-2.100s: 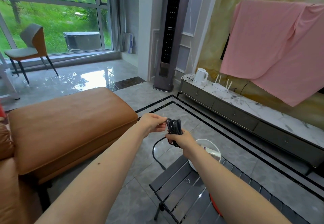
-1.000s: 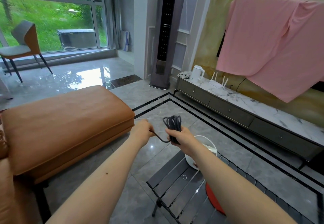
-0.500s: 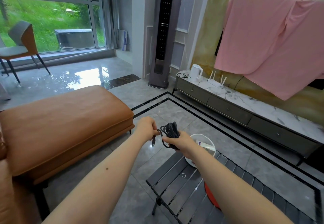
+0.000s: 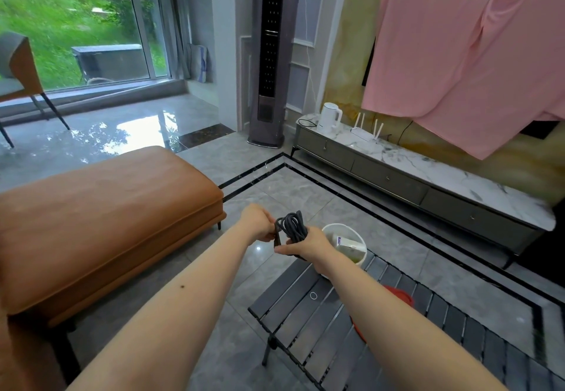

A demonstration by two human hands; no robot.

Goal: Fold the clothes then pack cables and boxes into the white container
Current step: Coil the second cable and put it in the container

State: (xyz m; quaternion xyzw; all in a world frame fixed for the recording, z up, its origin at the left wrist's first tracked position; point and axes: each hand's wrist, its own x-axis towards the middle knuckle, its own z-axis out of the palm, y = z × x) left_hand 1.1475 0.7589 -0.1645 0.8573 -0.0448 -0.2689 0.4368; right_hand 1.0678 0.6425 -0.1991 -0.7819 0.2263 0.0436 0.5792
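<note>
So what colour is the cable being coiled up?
Dark grey, nearly black. The cable shows best in the head view, held between the left hand and right hand.

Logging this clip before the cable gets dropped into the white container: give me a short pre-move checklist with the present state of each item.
1. Dark cable gathered in a coil: ok.
2. Right hand grips the coil: ok.
3. Left hand holds the loose end: ok.
4. White container open, on the black slatted table: ok.
5. Space beside the box inside it: cannot tell, partly hidden by the hand.
6. Coil over the container: not ok, left of the rim.
</note>
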